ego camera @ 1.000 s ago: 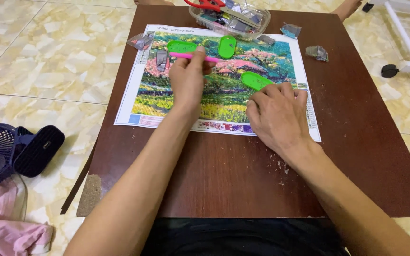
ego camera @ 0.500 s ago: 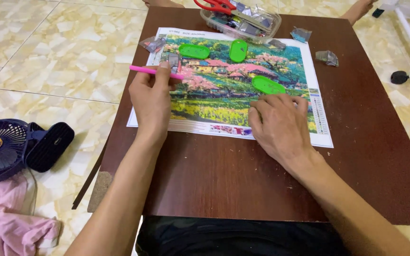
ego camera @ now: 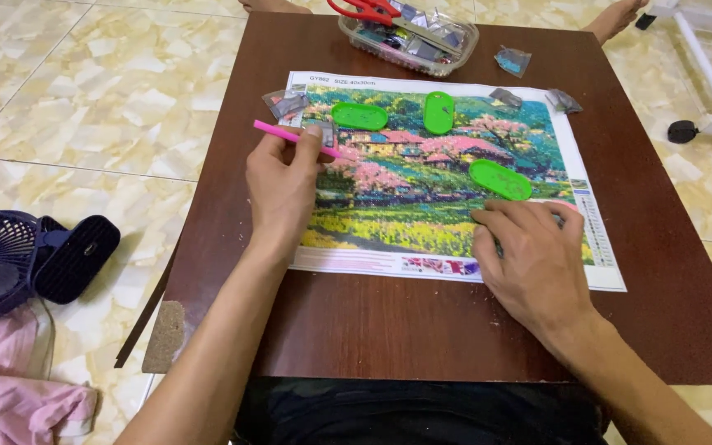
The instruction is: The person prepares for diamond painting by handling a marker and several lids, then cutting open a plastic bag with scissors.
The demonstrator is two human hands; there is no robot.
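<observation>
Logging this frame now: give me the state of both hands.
Left hand: closed around the pink pen.
Right hand: open, holding nothing, lying flat on the picture canvas.

My left hand [ego camera: 283, 185] is raised a little, back toward me, fingers curled tight with thumb and forefinger pinched together at the top. The left forearm runs straight back to my body. My right hand [ego camera: 537, 264] lies palm down, fingers spread slightly and bent at the knuckles, its forearm angling off lower right.
</observation>
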